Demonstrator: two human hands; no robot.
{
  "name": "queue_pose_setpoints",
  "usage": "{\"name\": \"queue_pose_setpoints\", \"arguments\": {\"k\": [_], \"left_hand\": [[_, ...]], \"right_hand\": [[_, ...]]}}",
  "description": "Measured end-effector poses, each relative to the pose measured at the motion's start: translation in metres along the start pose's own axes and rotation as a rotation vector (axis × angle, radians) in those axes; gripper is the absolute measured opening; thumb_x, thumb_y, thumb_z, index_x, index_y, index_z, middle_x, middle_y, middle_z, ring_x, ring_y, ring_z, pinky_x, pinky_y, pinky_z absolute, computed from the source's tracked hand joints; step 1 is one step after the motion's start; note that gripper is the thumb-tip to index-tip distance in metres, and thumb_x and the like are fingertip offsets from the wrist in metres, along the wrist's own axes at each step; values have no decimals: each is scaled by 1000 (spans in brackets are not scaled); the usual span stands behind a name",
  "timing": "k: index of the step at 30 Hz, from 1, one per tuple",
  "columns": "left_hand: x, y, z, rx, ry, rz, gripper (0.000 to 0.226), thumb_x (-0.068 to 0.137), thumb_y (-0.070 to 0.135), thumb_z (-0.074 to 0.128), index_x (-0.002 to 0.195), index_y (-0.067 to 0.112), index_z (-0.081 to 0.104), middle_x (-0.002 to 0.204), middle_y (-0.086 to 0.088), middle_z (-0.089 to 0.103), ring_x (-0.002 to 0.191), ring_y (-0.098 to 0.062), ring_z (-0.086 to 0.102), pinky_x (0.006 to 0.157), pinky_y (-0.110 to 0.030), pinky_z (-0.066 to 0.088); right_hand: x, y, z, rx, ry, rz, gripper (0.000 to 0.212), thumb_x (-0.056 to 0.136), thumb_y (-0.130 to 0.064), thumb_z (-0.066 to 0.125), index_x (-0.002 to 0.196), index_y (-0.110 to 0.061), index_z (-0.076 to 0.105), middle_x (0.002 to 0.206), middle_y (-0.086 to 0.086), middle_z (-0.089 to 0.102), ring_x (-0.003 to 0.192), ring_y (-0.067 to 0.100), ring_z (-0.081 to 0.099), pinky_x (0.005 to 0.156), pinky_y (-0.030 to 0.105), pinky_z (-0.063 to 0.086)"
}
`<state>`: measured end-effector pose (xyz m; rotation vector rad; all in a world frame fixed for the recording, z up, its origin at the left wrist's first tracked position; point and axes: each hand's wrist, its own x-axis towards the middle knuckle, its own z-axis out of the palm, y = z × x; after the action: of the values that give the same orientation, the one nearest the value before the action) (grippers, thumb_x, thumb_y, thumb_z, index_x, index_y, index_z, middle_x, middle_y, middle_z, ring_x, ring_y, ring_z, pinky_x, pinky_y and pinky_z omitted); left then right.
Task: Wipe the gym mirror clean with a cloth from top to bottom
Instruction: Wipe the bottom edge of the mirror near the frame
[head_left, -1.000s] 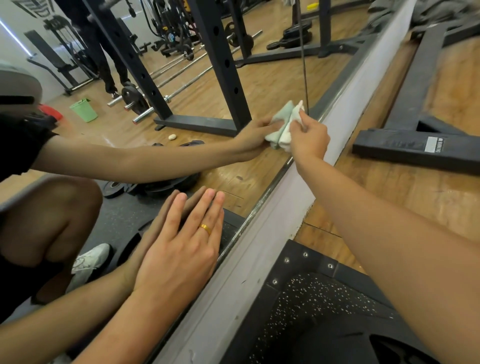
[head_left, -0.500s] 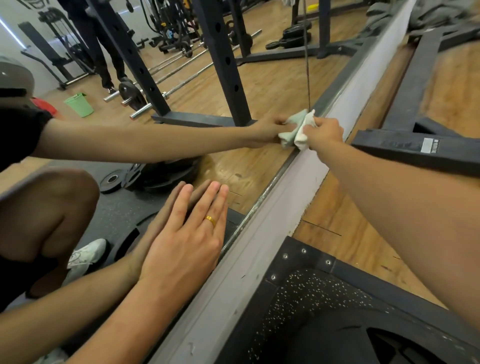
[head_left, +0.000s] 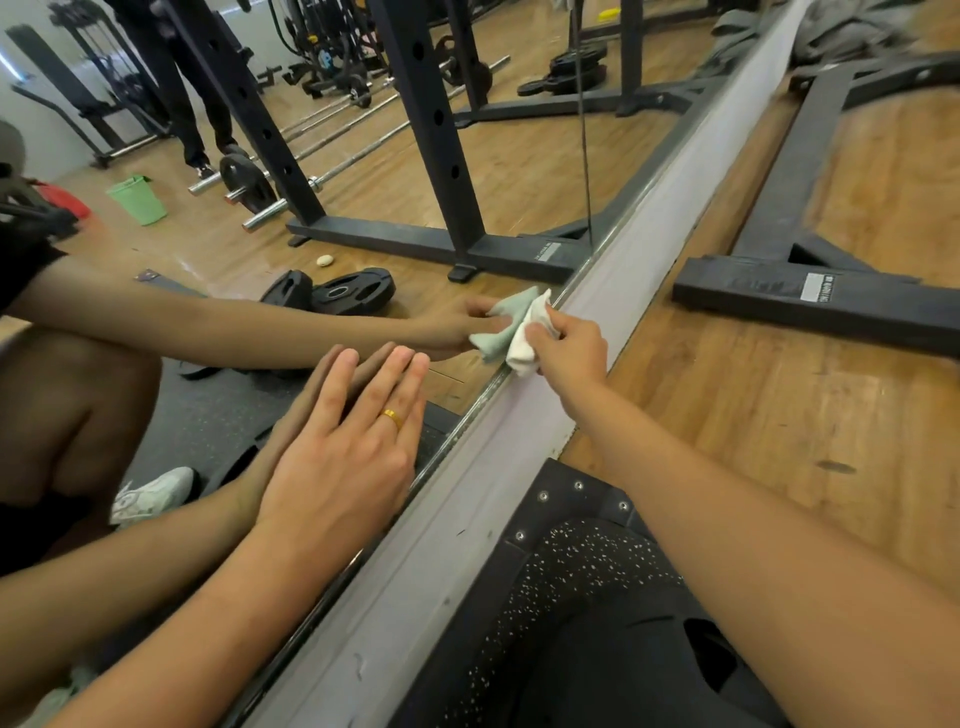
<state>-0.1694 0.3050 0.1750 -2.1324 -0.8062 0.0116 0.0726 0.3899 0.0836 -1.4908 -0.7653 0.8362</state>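
Note:
The gym mirror (head_left: 519, 171) fills the left and upper part of the view, its bottom edge meeting a pale grey baseboard (head_left: 613, 280) that runs diagonally. My right hand (head_left: 566, 345) grips a crumpled white cloth (head_left: 524, 343) and presses it against the glass just above the baseboard, at the mirror's lowest strip. My left hand (head_left: 337, 467), wearing a gold ring, lies flat on the glass with straight fingers, nearer to me. Both arms and the cloth are doubled in the reflection.
A black rack base (head_left: 810, 306) lies on the wooden floor right of the baseboard. A black speckled rubber mat (head_left: 571, 597) sits below my right arm. The reflection shows rack posts, barbells, weight plates, a green bucket and a standing person's legs.
My right hand has drawn the cloth along the mirror's bottom edge toward me, closer to my left hand. My left hand has stayed flat on the glass.

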Motion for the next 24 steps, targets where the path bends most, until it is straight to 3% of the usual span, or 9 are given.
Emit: {"name": "queue_pose_setpoints", "arguments": {"k": [5, 8, 10, 15, 17, 22, 24], "left_hand": [[-1, 0, -5, -45, -18, -4, 60, 96, 24, 28, 143, -6, 51, 159, -23, 38, 150, -37, 34, 125, -59, 1], [-1, 0, -5, -29, -28, 8, 61, 94, 27, 32, 142, -5, 53, 158, -21, 39, 151, -36, 33, 125, -59, 3], [-1, 0, -6, 0, -45, 21, 60, 95, 28, 32, 144, -2, 51, 160, -20, 36, 153, -34, 29, 126, -59, 2], [-4, -2, -7, 37, -83, 45, 58, 100, 27, 25, 149, 4, 44, 165, -18, 24, 157, -34, 15, 125, -61, 0], [-4, -2, -6, 42, -93, 48, 62, 99, 31, 19, 151, 3, 40, 165, -18, 22, 157, -35, 12, 125, -61, -2], [-4, -1, -4, 46, -87, 40, 59, 101, 32, 26, 152, 2, 29, 165, -17, 22, 157, -34, 14, 125, -61, -3], [-4, -2, -4, 48, -95, 47, 60, 102, 33, 27, 153, 2, 28, 166, -17, 20, 158, -34, 12, 125, -62, -4]], "right_hand": [[-23, -13, 8, 75, -17, -72, 43, 101, -20, 65, 144, -15, 60, 133, 7, 67, 115, 22, 65, 94, 33, 59], [-32, -20, 13, 90, -10, -267, 41, 102, -21, 64, 143, -24, 61, 121, 2, 68, 108, 12, 65, 88, 21, 56], [-35, -23, 21, 95, 34, -291, 40, 103, -23, 63, 143, -26, 61, 113, -1, 65, 104, 8, 63, 85, 16, 54], [-63, -11, 49, 225, 174, -10, 40, 103, -23, 61, 143, -21, 61, 108, -5, 61, 111, 21, 66, 95, 38, 59], [-68, -8, 50, 192, 164, -27, 39, 103, -23, 61, 142, -23, 62, 108, -3, 62, 109, 20, 65, 96, 39, 58], [-65, -27, 41, 177, 70, -249, 40, 103, -21, 63, 142, -27, 62, 108, -2, 65, 99, 7, 62, 81, 13, 53], [-66, -23, 39, 130, 62, -266, 40, 103, -22, 63, 142, -26, 61, 108, -1, 65, 99, 7, 62, 79, 10, 52]]}}
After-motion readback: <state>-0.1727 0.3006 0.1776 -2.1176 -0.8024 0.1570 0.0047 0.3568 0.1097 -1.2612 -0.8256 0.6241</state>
